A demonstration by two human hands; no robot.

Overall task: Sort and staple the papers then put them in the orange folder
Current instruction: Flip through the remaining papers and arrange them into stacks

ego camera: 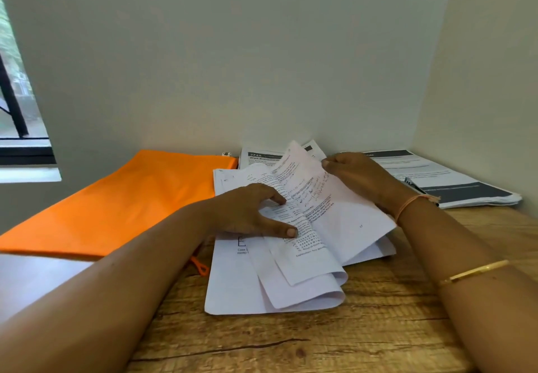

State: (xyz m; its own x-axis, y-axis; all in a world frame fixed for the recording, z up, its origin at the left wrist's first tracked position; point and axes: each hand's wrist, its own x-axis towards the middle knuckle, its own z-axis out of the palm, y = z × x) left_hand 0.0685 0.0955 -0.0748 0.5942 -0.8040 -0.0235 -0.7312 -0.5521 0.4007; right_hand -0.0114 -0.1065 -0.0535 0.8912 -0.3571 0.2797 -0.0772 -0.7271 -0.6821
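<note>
**Step in hand: sorting.** We judge that stapling and filing have not begun. The orange folder (131, 198) lies flat on the left of the wooden table (364, 329), just beside the loose papers (233, 285), and nothing shows inside it.

**Hand states.**
- The left hand (247, 215) lies on the loose papers with its fingers spread and straight. It presses the lower leaves down and grasps nothing.
- The right hand (358, 177) curls its fingertips over the top edge of the raised leaves (334, 218). It holds them tilted up off the pile, so the printed page beneath is exposed.

**Next move.** We expect it calls for:
- reading the exposed page;
- deciding which set it belongs to;
- lifting the matching leaves clear without dragging the sheets pinned below.

The curled lower corners suggest the leaves will slide easily, so the left hand should keep its pressure on.

**Count.**
- Hands: two.
- Orange folders: one.
- Paper groups: three.
  - The loose papers lie at centre.
  - A headed sheet (262, 157) lies behind them, against the wall.
  - A squared stack (465, 186) sits at the right, well apart from the folder.
- Dark slim objects: one (413, 183), resting on the right stack. It is too small for us to identify and may be the stapler or a pen.
- On the right arm: one thread band and one gold bangle.
</note>
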